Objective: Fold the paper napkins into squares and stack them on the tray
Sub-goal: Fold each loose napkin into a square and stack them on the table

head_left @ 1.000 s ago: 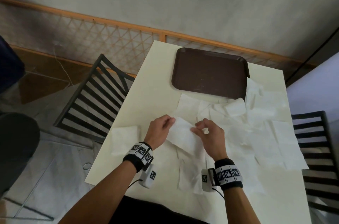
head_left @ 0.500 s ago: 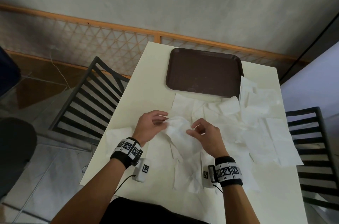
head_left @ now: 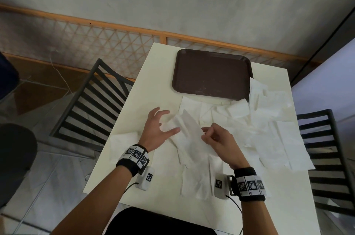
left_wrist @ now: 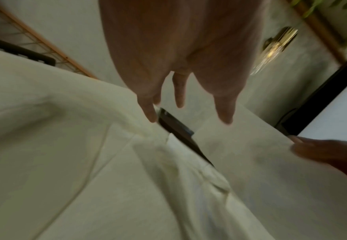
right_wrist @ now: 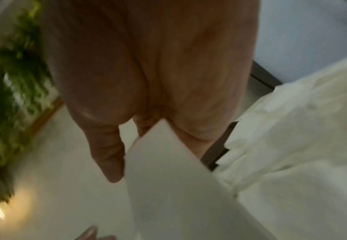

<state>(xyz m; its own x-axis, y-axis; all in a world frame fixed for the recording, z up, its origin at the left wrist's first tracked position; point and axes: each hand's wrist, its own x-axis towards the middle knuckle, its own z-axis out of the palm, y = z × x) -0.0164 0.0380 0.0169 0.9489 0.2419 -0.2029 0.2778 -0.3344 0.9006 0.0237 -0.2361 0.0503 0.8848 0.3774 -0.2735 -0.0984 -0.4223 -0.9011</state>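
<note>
Tray (head_left: 211, 75) holds no napkins; right hand (head_left: 221, 144) fingers pinch a napkin (head_left: 189, 129), left hand (head_left: 156, 131) fingers spread.

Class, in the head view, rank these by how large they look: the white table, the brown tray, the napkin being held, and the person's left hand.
1. White table
2. Brown tray
3. Held napkin, pinched by the right hand
4. Left hand, fingers spread

The napkin and left hand look close in size, and the napkin is creased, so their order is unsure.
</note>
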